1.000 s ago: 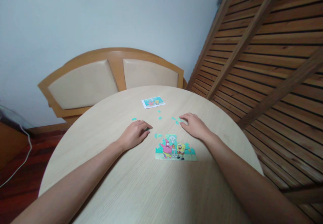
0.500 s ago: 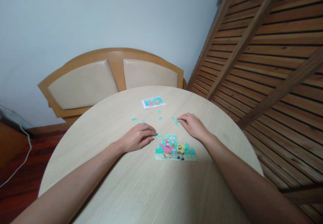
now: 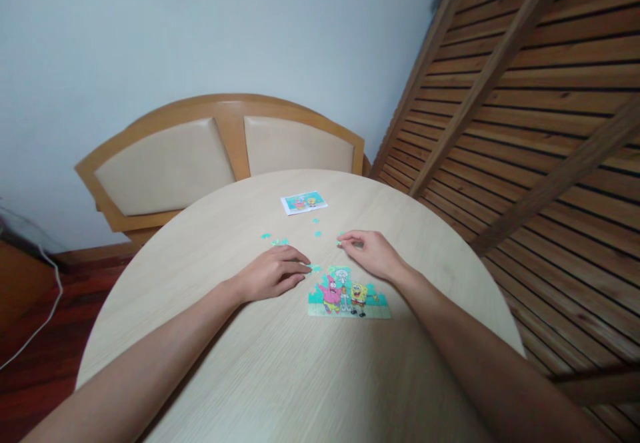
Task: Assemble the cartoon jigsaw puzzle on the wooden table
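Two bare forearms reach from the near side over a round, pale wooden worktop (image 3: 270, 376). Just beyond its far edge stands a wooden backrest (image 3: 230, 130) with cream padded panels; a slatted wooden panel (image 3: 500, 96) rises on the right.

Between the hands, a little nearer the viewer, lies a partly joined cartoon jigsaw (image 3: 345, 300), flat, with a straight bottom edge and an uneven top. It shows a pink, a pale and a yellow figure on blue-green.

The left hand (image 3: 273, 274) rests palm down, its fingers loosely spread and their tips at a loose piece (image 3: 315, 268) just above the jigsaw's left part. The right hand (image 3: 375, 254) is bent, thumb and forefinger drawn near each other over a small green piece (image 3: 340, 244); I cannot tell whether they pinch it or only touch it.

More loose pieces (image 3: 280, 242) lie scattered beyond, and past them a picture card (image 3: 306, 202) shows a similar scene.

The step in hand appears to be sorting out a loose piece. The next move seems to call for a firm fingertip hold and turning the piece to compare its outline with the uneven edge.
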`<state>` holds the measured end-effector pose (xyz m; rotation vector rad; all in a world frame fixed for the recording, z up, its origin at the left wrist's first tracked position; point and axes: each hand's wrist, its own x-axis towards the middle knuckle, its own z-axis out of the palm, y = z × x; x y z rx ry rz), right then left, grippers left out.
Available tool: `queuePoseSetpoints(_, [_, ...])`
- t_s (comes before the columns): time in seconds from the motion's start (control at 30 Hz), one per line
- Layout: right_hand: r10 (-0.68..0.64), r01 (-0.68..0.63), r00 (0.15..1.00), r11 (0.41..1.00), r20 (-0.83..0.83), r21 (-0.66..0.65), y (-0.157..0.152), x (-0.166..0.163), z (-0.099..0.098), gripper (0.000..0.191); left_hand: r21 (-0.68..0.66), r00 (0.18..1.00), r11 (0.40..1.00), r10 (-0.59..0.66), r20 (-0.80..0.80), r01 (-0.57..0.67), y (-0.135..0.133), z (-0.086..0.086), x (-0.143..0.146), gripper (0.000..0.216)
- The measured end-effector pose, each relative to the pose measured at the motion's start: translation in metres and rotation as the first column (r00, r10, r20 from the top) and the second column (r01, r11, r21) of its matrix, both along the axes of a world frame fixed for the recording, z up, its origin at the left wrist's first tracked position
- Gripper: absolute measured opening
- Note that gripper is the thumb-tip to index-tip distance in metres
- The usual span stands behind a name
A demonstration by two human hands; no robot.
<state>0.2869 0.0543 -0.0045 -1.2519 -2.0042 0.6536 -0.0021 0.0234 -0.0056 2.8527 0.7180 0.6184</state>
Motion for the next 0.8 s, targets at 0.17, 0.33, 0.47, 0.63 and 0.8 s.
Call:
queuePoseSetpoints(0.17, [0.084, -0.083, 0.996, 0.996, -0.039, 0.020, -0.004, -0.007, -0.001, 0.017, -0.015, 1.000, 1.000, -0.015, -0.009, 0.015, -0.001, 0.000, 0.000, 0.026])
queuePoseSetpoints(0.33, [0.216, -0.217, 0.975, 0.976, -0.049, -0.009, -0.008, -0.008, 0.003, 0.019, -0.012, 1.000, 1.000, -0.021, -0.017, 0.021, -0.001, 0.001, 0.000, 0.026])
queuePoseSetpoints(0.47, [0.295, -0.295, 0.955, 0.955, 0.044, 0.010, -0.014, -0.012, 0.007, 0.020, -0.007, 0.999, 1.000, -0.030, -0.018, 0.030, -0.001, 0.001, 0.000, 0.027])
queuePoseSetpoints(0.63, [0.309, -0.311, 0.948, 0.950, 0.073, 0.016, -0.018, -0.019, 0.007, 0.024, -0.022, 0.999, 0.999, -0.046, -0.024, 0.046, 0.000, 0.001, 0.001, 0.030])
queuePoseSetpoints(0.8, [0.323, -0.331, 0.935, 0.943, 0.146, 0.040, -0.019, -0.022, 0.006, 0.021, -0.018, 0.998, 0.998, -0.058, -0.027, 0.057, 0.000, 0.001, 0.001, 0.033])
